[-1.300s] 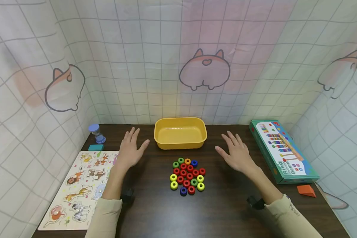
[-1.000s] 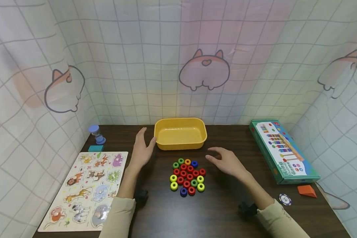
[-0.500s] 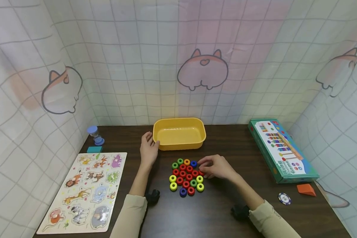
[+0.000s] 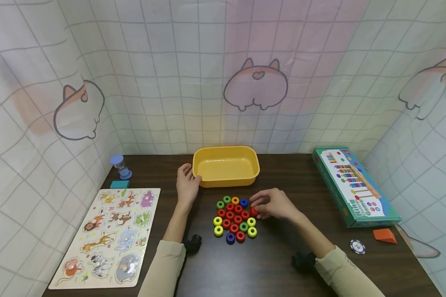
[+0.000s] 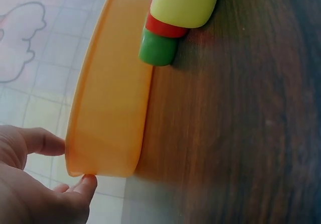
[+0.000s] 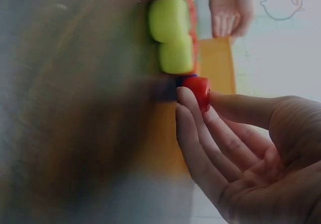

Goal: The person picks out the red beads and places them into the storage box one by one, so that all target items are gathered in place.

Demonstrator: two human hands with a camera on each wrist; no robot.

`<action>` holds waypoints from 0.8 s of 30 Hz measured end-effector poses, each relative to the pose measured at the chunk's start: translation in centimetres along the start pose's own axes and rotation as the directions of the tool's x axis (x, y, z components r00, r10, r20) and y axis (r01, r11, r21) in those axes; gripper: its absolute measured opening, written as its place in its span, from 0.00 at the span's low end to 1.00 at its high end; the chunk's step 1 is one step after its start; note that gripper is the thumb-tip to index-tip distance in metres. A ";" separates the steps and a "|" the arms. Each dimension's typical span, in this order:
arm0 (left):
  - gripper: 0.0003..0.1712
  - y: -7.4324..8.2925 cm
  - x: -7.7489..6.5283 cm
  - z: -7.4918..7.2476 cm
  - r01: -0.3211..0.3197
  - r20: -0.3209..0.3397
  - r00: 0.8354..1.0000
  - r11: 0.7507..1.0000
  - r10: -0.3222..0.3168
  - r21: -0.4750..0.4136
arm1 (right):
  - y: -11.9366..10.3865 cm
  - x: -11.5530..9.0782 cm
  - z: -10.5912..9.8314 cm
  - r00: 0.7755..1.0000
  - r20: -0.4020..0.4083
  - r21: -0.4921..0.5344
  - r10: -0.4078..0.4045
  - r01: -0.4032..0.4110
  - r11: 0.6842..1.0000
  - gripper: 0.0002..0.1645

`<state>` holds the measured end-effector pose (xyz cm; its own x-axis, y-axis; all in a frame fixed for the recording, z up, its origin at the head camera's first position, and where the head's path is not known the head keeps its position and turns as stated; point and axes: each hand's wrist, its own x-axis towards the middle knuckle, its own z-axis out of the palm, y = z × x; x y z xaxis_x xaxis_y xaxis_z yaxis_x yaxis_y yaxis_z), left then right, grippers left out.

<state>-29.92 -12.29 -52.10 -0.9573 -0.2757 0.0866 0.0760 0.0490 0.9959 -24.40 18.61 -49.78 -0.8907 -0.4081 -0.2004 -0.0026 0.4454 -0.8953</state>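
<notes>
In the head view, my left hand [image 4: 187, 187] is at the left end of a yellow plastic bin [image 4: 226, 182], fingers bent at its rim. The left wrist view has its thumb and index finger at the bin's [image 5: 108, 93] near corner. My right hand [image 4: 276, 204] pinches a red ring bead [image 4: 254, 211] at the right side of the bead group. Seen from the right wrist, this red bead [image 6: 198, 91] sits between thumb and fingertips. The other beads lie close together in front of the bin: red ones, yellow [image 4: 252, 232], green [image 4: 220, 205], blue [image 4: 230, 238] and one orange [image 4: 235, 201].
An animal puzzle board [image 4: 104, 239] lies at left, with a teal block [image 4: 119, 184] and a sand timer [image 4: 121, 167] behind it. At right are a green game box [image 4: 357, 189], an orange wedge block [image 4: 385, 235] and a poker chip [image 4: 357, 246]. A patterned curtain hangs behind.
Both hands have moved inward from apart. My left hand has come to the bin's left end. My right hand has reached the beads and taken a red one between its fingers.
</notes>
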 end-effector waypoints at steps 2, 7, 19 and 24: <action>0.39 0.0 0.0 0.0 0.005 -0.003 1.000 1.000 -0.005 0.004 | -0.7 0.0 -0.5 1.000 0.009 0.009 -0.017 0.017 1.000 0.17; 0.41 0.2 -0.1 -0.2 0.023 0.010 1.000 1.000 -0.023 -0.011 | -3.5 0.2 -1.8 0.999 0.032 0.056 -0.042 0.040 0.998 0.16; 0.47 0.6 -0.1 -0.8 0.053 0.107 0.994 0.988 -0.037 -0.146 | -10.3 6.0 -3.7 0.991 0.112 0.109 -0.073 0.060 0.992 0.20; 0.48 0.7 -0.1 -0.9 0.083 0.130 0.989 0.984 -0.063 -0.155 | -11.6 9.5 -3.0 0.994 0.107 0.105 -0.022 0.011 0.994 0.20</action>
<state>-29.55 -13.09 -51.41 -0.9884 -0.1510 0.0193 0.0383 -0.1238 0.9916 -34.19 11.92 -40.09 -0.8368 -0.5007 -0.2217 0.0352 0.3548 -0.9343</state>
